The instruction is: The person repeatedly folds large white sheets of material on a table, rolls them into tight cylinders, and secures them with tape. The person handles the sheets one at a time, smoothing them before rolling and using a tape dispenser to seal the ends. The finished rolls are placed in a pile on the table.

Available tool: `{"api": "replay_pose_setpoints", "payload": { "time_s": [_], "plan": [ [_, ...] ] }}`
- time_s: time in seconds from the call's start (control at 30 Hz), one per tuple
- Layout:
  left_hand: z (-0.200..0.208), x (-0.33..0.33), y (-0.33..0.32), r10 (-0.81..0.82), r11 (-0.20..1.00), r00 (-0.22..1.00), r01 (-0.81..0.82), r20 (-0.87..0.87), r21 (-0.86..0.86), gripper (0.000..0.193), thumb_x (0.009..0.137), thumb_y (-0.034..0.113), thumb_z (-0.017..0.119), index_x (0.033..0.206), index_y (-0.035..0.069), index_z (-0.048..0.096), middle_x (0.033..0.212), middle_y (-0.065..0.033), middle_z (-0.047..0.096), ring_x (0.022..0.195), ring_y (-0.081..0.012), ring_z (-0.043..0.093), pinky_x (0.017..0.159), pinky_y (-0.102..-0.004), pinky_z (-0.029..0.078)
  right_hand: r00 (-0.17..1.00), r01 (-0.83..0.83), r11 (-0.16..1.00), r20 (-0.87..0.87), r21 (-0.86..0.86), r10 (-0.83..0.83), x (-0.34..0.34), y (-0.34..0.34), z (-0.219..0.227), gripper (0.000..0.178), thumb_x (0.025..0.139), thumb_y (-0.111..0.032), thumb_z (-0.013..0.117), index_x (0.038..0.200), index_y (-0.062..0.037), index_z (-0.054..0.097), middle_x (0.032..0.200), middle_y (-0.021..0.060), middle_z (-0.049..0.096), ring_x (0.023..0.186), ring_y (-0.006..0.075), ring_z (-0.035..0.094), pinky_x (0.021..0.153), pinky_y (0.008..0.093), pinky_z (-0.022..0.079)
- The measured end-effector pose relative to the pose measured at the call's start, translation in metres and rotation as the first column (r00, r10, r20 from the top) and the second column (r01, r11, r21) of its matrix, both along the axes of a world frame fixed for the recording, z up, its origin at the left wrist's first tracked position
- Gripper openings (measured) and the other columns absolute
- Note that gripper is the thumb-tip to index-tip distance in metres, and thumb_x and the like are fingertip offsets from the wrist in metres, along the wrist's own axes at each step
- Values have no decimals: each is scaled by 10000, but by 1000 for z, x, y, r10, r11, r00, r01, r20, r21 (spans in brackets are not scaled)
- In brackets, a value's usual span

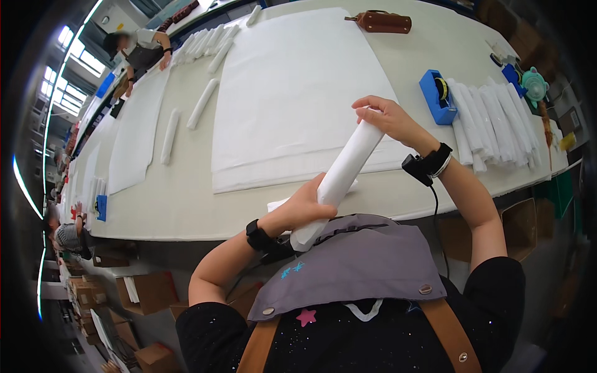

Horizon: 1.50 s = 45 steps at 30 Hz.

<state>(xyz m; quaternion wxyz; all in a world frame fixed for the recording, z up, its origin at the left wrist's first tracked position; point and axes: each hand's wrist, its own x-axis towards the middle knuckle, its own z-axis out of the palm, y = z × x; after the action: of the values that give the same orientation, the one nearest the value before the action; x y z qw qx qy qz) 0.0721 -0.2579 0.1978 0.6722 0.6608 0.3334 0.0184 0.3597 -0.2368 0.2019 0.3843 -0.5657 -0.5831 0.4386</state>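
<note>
"Where is the white roll (349, 165)?"

"Tilted across the near edge of the large white sheet (292, 81), the left hand's (300, 204) fingers wrapped around its lower part; the right hand's (393, 122) bend over its upper end, their grip unclear."

"And along the worktop (186, 208)?"

"A blue tape dispenser (438, 99), right of the sheet."

A long, smooth white roll (351, 163) slanted across the worktop's (186, 214) near edge, its far end rightward.
</note>
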Motion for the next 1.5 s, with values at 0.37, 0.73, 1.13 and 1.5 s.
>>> {"api": "replay_pose_setpoints", "payload": {
  "time_s": [0.37, 0.73, 1.13, 1.5],
  "plan": [
    [-14, 69, -44, 190, 952, 957, -126, 218, -278, 742, 755, 150, 740, 1383, 18, 368, 822, -98, 588, 626, -152, 602, 534, -306, 532, 953, 295, 806, -94, 512, -289, 89, -70, -2, 281, 932, -212, 685, 1177, -75, 671, 1084, 35, 692, 1029, 145, 624, 895, 308, 464],
    [-14, 95, -63, 294, 955, 942, -285, 163, -79, 800, 764, 89, 716, 1465, 22, 336, 933, -86, 600, 765, -144, 624, 658, -323, 542, 970, 221, 801, -42, 556, -239, 74, -62, -15, 299, 805, -85, 742, 1097, -85, 679, 961, 39, 627, 907, 166, 560, 808, 305, 437],
    [1, 105, -63, 247, 962, 968, -251, 47, 111, 736, 729, 177, 703, 1393, 2, 440, 1162, -118, 573, 1061, -211, 538, 939, -347, 446, 887, 310, 558, -23, 770, -461, 71, -57, -28, 295, 745, -25, 758, 1031, -70, 701, 1010, 75, 606, 941, 242, 571, 843, 368, 483],
    [14, 101, -67, 284, 901, 956, -239, -75, 362, 667, 740, 177, 693, 1346, 12, 468, 1089, -204, 639, 988, -305, 627, 891, -394, 491, 885, 404, 593, -135, 696, -445, 88, -55, -36, 91, 846, -36, 689, 937, -40, 689, 884, 66, 638, 841, 215, 582, 776, 323, 466]
  ]
}}
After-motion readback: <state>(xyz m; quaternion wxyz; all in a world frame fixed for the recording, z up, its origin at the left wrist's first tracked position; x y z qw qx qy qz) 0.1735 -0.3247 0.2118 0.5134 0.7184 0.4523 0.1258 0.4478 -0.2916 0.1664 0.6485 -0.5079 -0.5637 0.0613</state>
